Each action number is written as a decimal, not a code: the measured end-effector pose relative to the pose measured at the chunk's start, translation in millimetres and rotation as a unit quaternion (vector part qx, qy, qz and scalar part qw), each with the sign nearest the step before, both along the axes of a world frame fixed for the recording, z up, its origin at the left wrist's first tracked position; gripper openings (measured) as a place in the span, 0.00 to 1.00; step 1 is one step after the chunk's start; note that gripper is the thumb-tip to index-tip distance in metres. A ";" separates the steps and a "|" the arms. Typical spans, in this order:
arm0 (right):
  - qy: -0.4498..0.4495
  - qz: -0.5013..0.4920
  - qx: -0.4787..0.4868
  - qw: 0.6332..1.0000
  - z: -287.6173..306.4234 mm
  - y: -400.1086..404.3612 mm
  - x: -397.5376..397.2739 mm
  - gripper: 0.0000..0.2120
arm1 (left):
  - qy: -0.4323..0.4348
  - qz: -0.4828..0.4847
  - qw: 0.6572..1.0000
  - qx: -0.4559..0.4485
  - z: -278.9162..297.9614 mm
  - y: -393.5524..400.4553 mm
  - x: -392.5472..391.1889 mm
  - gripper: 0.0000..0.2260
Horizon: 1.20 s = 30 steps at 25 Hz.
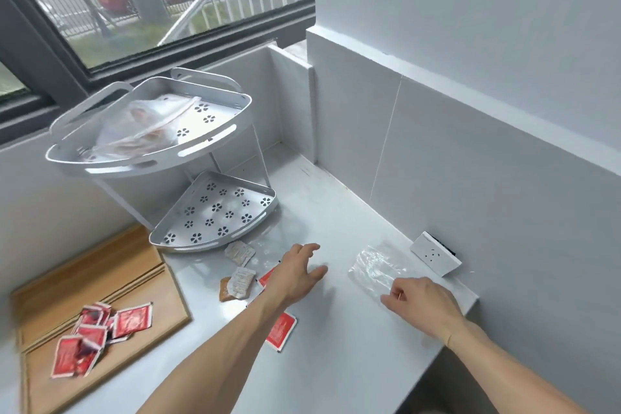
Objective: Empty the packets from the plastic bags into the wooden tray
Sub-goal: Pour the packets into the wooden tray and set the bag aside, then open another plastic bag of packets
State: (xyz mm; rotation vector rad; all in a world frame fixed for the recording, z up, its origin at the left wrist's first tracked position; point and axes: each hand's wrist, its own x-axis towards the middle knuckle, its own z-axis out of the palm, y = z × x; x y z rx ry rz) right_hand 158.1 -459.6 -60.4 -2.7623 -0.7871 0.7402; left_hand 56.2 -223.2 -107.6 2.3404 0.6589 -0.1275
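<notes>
The wooden tray (148, 282) lies at the left on the white counter, with several red packets (100, 329) piled on it. More packets lie loose on the counter: pale ones (240, 282), a brown one (224, 289) and red ones (280, 331) partly under my left forearm. My left hand (297, 274) hovers over these with fingers spread, holding nothing. An empty clear plastic bag (376, 267) lies flat to the right. My right hand (421, 301) rests at its near edge, fingers curled; whether it pinches the bag I cannot tell. Another filled plastic bag (141, 128) sits on the rack's top shelf.
A white two-tier corner rack (215, 212) stands at the back left, its lower shelf bare. A white socket block (435, 254) leans at the wall on the right. A window runs behind; tiled walls close the corner. The counter edge drops off at the right front.
</notes>
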 end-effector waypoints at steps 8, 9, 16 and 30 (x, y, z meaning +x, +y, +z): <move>-0.097 0.236 0.088 0.963 73.7 137.6 9.8 0.12 | -0.005 0.066 0.992 0.109 90.1 77.3 -78.3 0.20; -0.118 0.255 0.111 0.953 89.0 153.5 9.2 0.12 | -0.009 0.073 0.990 0.122 106.2 86.1 -87.8 0.19; -0.240 0.274 0.326 0.873 189.3 235.9 8.3 0.10 | -0.099 0.116 0.952 0.264 228.1 124.9 -130.6 0.12; -0.313 0.367 0.364 0.797 225.9 310.3 -17.2 0.09 | -0.146 0.178 0.902 0.365 291.8 146.8 -110.6 0.06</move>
